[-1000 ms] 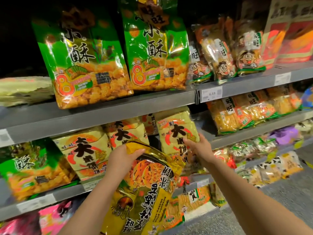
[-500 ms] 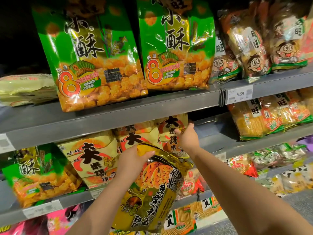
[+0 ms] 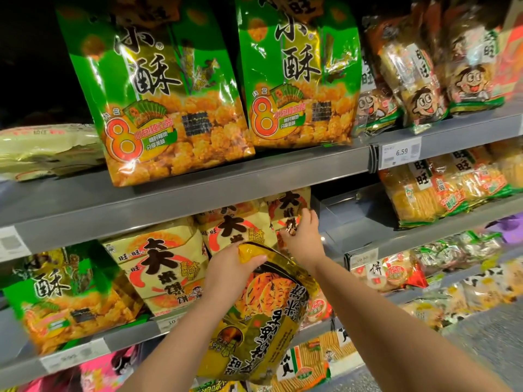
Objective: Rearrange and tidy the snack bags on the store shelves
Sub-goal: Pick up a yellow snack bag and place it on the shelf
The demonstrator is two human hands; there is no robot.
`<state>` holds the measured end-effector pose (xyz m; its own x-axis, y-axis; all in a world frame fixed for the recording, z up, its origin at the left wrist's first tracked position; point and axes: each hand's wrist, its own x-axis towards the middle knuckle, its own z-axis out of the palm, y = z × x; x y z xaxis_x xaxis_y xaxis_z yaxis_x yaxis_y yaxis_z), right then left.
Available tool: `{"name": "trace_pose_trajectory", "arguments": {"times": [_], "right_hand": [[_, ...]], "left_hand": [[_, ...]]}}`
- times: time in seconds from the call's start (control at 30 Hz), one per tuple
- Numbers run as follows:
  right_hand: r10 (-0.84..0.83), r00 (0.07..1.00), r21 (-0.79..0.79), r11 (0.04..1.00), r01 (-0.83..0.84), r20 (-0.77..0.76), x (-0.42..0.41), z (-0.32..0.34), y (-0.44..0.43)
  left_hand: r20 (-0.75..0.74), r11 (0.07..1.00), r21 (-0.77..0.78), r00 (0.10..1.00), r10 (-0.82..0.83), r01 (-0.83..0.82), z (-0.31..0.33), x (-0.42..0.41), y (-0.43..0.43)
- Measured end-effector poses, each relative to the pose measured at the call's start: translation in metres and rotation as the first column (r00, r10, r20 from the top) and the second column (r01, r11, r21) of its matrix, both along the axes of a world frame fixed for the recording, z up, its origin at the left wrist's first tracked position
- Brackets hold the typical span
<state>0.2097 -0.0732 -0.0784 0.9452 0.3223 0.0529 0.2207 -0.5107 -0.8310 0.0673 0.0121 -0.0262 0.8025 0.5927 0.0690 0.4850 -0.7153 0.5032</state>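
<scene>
My left hand (image 3: 230,271) grips the top edge of a gold snack bag (image 3: 263,321), which hangs in front of the middle shelf. My right hand (image 3: 304,232) reaches into that shelf and rests its fingers on the rightmost cream bag with black characters (image 3: 285,210), pushing it back; whether the fingers curl round it is unclear. Two more cream bags (image 3: 169,267) stand to its left, and one of them (image 3: 235,227) sits just behind my left hand.
Two big green bags (image 3: 158,94) stand on the top shelf (image 3: 198,190), with cartoon-face packs (image 3: 424,80) to their right. A green bag (image 3: 65,295) sits at the middle shelf's left. A gap (image 3: 353,216) lies right of my right hand. Price tag 6.59 (image 3: 400,152).
My right hand has moved up and deeper into the middle shelf, pushing the rightmost cream bag back. The gold bag has stayed in my left hand and risen slightly.
</scene>
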Motion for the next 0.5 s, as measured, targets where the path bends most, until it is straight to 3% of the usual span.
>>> {"name": "trace_pose_trajectory", "arguments": {"times": [0.13,0.23,0.3,0.37,0.43,0.5], "right_hand": [[0.086,0.996,-0.101,0.991,-0.087,-0.008,-0.004,0.004,-0.007],[0.139,0.99,-0.031,0.99,-0.138,0.03,-0.029,0.023,-0.019],[0.323,0.942,0.109,0.943,-0.313,-0.091,-0.053,0.035,-0.031],[0.522,0.828,0.164,0.852,-0.497,-0.206,-0.079,0.047,-0.039],[0.617,0.764,0.006,0.779,-0.627,-0.187,-0.099,0.056,-0.038],[0.628,0.766,-0.155,0.75,-0.643,-0.136,-0.114,0.062,-0.031]], "left_hand": [[0.004,0.997,-0.082,1.0,-0.003,0.004,-0.002,-0.006,0.004],[0.054,0.994,-0.108,0.998,-0.017,0.023,0.004,-0.019,0.006],[0.085,0.992,-0.12,0.996,-0.04,0.05,0.009,-0.03,0.005],[0.097,0.987,-0.131,0.992,-0.078,0.091,0.011,-0.041,0.005],[0.129,0.982,-0.139,0.986,-0.108,0.126,0.012,-0.053,0.006],[0.14,0.981,-0.147,0.984,-0.107,0.127,0.013,-0.065,0.008]]}}
